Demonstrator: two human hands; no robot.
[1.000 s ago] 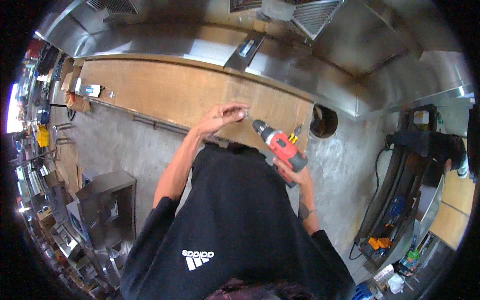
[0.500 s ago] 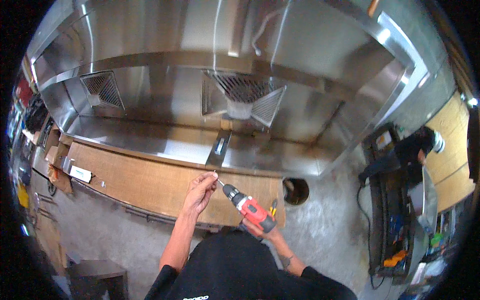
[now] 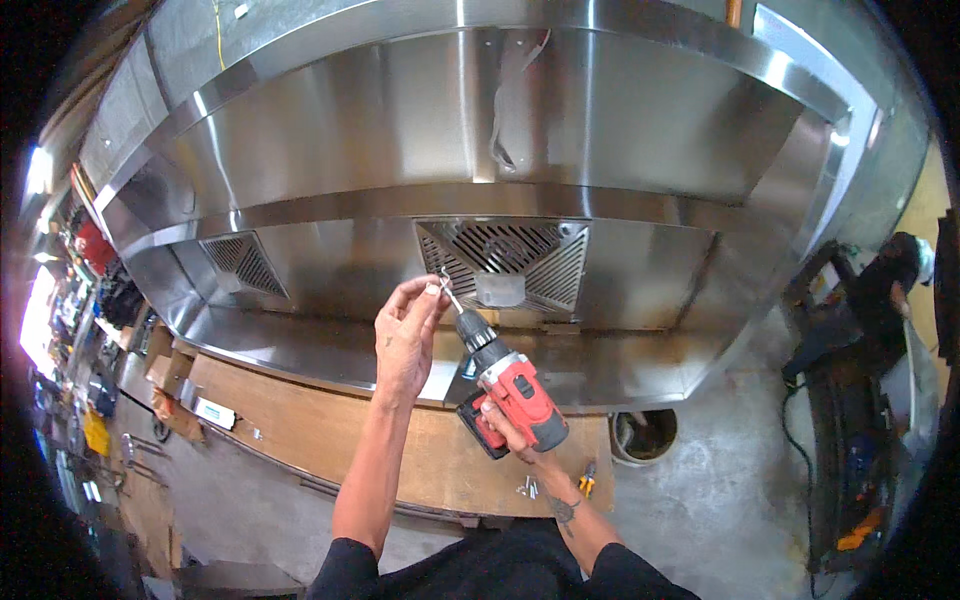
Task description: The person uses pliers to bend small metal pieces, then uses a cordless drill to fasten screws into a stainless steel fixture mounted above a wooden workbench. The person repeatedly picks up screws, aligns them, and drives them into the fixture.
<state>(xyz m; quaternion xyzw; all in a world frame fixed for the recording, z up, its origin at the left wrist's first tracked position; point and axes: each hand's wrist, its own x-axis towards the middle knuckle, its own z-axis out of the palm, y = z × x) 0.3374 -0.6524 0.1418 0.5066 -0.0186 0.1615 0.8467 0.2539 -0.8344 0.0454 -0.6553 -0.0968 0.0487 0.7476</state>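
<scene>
Holding red-and-black pistol-shaped cordless drill (image 3: 522, 394) in right grip (image 3: 512, 433), closed round it; aiming long axis up-left; pinching small silvery metal piece (image 3: 444, 272) at slim metal bit's (image 3: 453, 299) tip in nearer left grip (image 3: 405, 335), nearly closed

Big steel hood (image 3: 350, 120) blocks whole front. Left hand (image 3: 405, 335) and red drill (image 3: 518, 395) plug middle, before vent grille (image 3: 555, 288). Decent open run over wooden board (image 3: 320, 435) left of forearm (image 3: 372, 460). Right end tighter: loose screws (image 3: 528, 487), pliers (image 3: 588, 480), bucket (image 3: 645, 458) just beside.
</scene>
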